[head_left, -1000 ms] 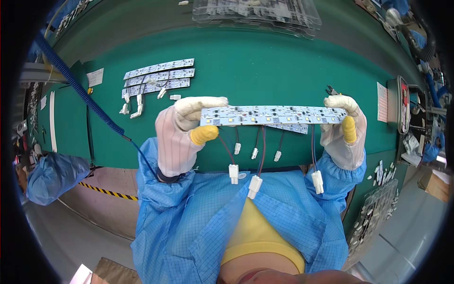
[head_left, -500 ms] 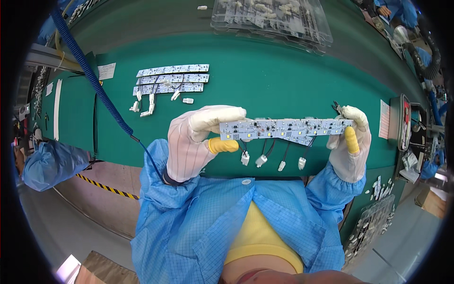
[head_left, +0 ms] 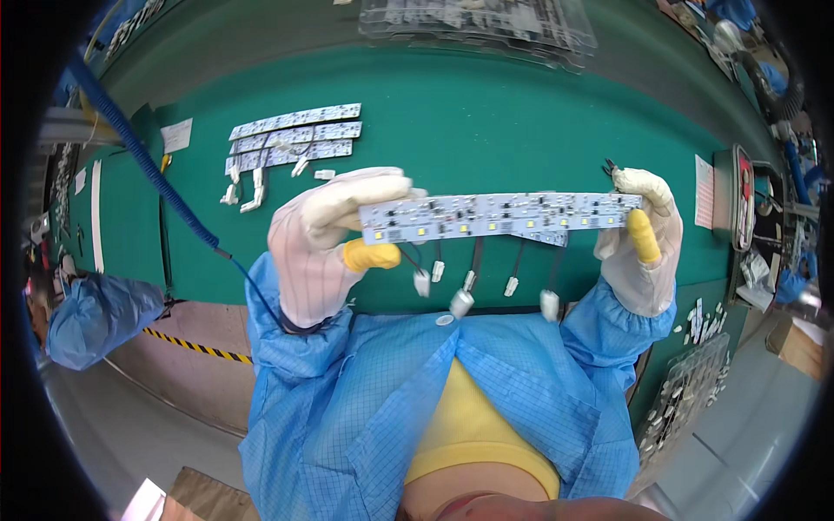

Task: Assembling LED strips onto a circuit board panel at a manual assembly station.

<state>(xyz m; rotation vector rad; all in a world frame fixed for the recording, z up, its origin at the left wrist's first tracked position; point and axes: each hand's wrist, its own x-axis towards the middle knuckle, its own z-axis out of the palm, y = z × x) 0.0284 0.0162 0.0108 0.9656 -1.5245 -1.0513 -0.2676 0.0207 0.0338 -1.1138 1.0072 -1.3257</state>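
Grip: both gloved hands are closed on one LED circuit strip [head_left: 499,215], the left hand [head_left: 326,243] pinching its left end between a yellow-capped thumb and the fingers above, the right hand [head_left: 638,239] pinching its right end in the same manner. The strip is held in the air above the green worktop [head_left: 486,113], clear of its surface, in front of the person's chest. Its long axis runs left to right between the two grips, nearly level, component face turned up toward the camera. Neither hand is nearer than the other; each holds one end. Short wire leads with white connectors [head_left: 460,302] hang from the strip's lower edge toward the blue smock [head_left: 347,408]. Beyond the strip, to its upper left, a set of similar strips [head_left: 291,139] lies flat on the worktop. Farther beyond the strip, at the far edge, sits a stack of clear trays [head_left: 478,22]. Left of the strip, a blue coiled cord [head_left: 139,152] crosses the worktop.
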